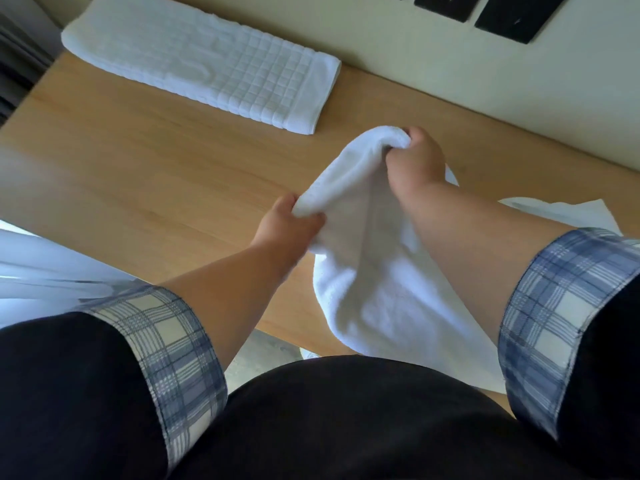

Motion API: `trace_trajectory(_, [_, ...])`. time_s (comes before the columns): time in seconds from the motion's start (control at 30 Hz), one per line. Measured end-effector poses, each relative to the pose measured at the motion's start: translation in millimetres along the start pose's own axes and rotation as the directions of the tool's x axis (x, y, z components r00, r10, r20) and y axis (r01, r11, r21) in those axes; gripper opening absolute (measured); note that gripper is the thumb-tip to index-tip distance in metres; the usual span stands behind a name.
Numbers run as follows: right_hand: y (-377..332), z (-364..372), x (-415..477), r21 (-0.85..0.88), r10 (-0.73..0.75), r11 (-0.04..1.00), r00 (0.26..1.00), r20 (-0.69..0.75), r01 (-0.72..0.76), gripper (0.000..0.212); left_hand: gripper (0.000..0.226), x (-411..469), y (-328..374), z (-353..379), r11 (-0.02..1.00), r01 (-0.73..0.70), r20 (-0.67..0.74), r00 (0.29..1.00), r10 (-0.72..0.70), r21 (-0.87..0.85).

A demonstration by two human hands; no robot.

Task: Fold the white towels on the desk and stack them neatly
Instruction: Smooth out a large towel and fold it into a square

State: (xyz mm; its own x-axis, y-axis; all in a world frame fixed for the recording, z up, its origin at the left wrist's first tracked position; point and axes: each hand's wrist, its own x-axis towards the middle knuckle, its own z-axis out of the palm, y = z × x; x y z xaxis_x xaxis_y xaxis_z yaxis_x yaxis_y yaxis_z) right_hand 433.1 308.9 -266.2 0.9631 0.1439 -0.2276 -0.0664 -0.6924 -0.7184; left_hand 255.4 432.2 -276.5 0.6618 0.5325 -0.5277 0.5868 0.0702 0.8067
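Two hands hold one white towel [363, 271] up above the near edge of the desk [145, 174]. The left hand [287, 223] is clenched on a bunched edge low down; the right hand [414, 157] is clenched on the edge higher and farther out. The rest of the towel hangs down toward the person's body. A folded towel [207, 60] lies flat at the desk's far side, well apart. Plaid cuffs [173, 348] show on both rolled sleeves.
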Motion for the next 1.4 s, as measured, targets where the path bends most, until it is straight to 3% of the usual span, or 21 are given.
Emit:
trace_trajectory(0.1, [2.5, 10.5, -7.5, 0.054, -0.041, 0.998, 0.999, 0.017, 0.040, 0.035, 0.014, 1.4, -7.9, -19.9, 0.992, -0.067, -0.016, 0.997, 0.070, 0.106])
trace_trajectory(0.27, [18.4, 18.0, -3.2, -0.141, 0.027, 0.990, 0.992, 0.120, -0.009, 0.017, 0.024, 2.6, -9.8, -29.4, 0.932, -0.184, 0.049, 0.983, 0.178, 0.313])
trace_trajectory(0.4, [13.8, 21.8, 12.7, -0.206, 0.044, 0.978, 0.972, 0.231, 0.004, 0.022, 0.047, 1.0, -11.4, -25.4, 0.955, -0.135, 0.171, 0.981, 0.091, 0.265])
trace_trajectory(0.53, [-2.5, 31.7, 29.9, -0.073, 0.075, 0.995, 0.976, 0.204, -0.061, 0.029, 0.069, -0.2, -23.9, -27.6, 0.950, -0.076, 0.217, 0.976, 0.009, 0.303])
trace_trajectory(0.6, [-7.5, 37.0, 36.4, -0.023, 0.086, 0.996, 0.981, 0.174, -0.083, 0.029, 0.068, -0.5, -29.1, -32.8, 0.939, -0.032, 0.229, 0.972, -0.051, 0.343])
trace_trajectory(0.7, [-7.6, 45.9, 39.9, 0.007, 0.095, 0.995, 0.979, 0.180, -0.098, 0.026, 0.046, -2.6, -38.2, -41.9, 0.910, -0.023, 0.312, 0.943, -0.119, 0.414])
trace_trajectory(0.77, [-3.1, 52.8, 44.2, 0.031, 0.098, 0.994, 0.978, 0.182, -0.105, 0.020, 0.034, -5.4, -42.6, -48.8, 0.904, -0.029, 0.315, 0.942, -0.119, 0.427])
trace_trajectory(0.87, [-0.6, 59.0, 43.2, 0.154, 0.089, 0.979, 0.961, 0.263, -0.133, 0.018, 0.036, -5.9, -45.2, -58.8, 0.878, -0.053, 0.250, 0.965, -0.078, 0.476])
trace_trajectory(0.97, [-0.9, 55.9, 23.3, 0.061, -0.052, 0.997, 0.960, 0.275, 0.037, 0.049, 0.042, -2.0, -45.6, -66.1, 0.867, -0.012, 0.149, 0.986, -0.072, 0.499])
trace_trajectory(1.1, [16.3, 51.2, -34.0, -0.073, -0.334, 0.932, 0.919, 0.208, 0.355, 0.040, 0.061, 2.9, -48.9, -67.8, 0.835, 0.066, 0.021, 0.995, -0.093, 0.547])
trace_trajectory(1.2, [42.1, 43.4, -74.9, -0.246, -0.297, 0.909, 0.937, 0.183, 0.336, 0.036, 0.073, 0.7, -50.3, -57.2, 0.723, 0.111, -0.080, 0.994, -0.078, 0.682])
trace_trajectory(1.27, [61.2, 35.2, -86.7, -0.374, -0.196, 0.891, 0.961, 0.197, 0.259, 0.042, 0.073, -4.2, -49.0, -45.2, 0.607, 0.050, -0.078, 0.997, 0.020, 0.793])
trace_trajectory(1.33, [76.9, 25.4, -91.1, -0.443, -0.107, 0.867, 0.954, 0.280, 0.227, 0.052, 0.070, -7.8, -46.3, -31.8, 0.511, -0.113, 0.041, 0.988, 0.149, 0.852])
trace_trajectory(1.4, [87.4, 14.2, -93.5, -0.400, -0.105, 0.880, 0.927, 0.360, 0.255, 0.058, 0.066, -10.1, -42.6, -16.9, 0.409, -0.286, 0.213, 0.953, 0.215, 0.867])
